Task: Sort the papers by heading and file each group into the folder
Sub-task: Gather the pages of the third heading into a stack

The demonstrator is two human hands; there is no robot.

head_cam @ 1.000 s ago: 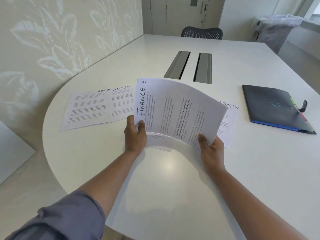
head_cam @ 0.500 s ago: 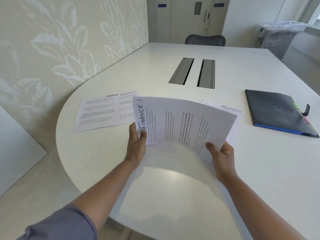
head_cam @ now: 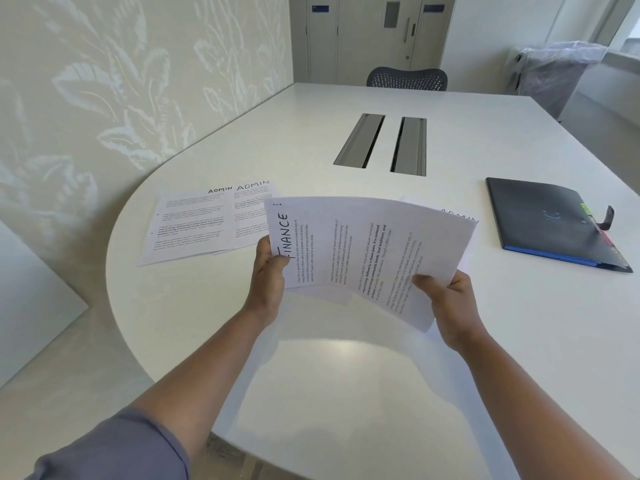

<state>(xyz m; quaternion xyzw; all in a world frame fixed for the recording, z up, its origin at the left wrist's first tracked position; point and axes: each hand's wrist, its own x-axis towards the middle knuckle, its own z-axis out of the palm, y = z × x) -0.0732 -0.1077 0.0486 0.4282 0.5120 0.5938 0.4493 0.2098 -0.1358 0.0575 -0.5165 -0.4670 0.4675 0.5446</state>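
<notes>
Left hand: grips the near left corner of the Finance sheets, thumb on top just beside the handwritten heading, fingers curled under.
Right hand: pinches the right end of the same sheets, thumb pressed on the print, fingers underneath.
Finance sheets: held up off the counter between the two hands, turned sideways so the heading runs up the left edge; the top sheet bows upward in the middle, and at least one more sheet peeks out below its near edge.
Admin pile: flat on the counter to the left, two headed sheets fanned so both headings show, with more edges under them.
Admin sheet: flat on the counter behind the held sheets, mostly hidden; only its far corner and heading show.
Folder: dark, closed, lying on the counter well to the right, coloured tabs along its right edge and a blue edge at the near side.
Cable slots: two grey hatches in mid-counter.
Chair: at the far end.
</notes>
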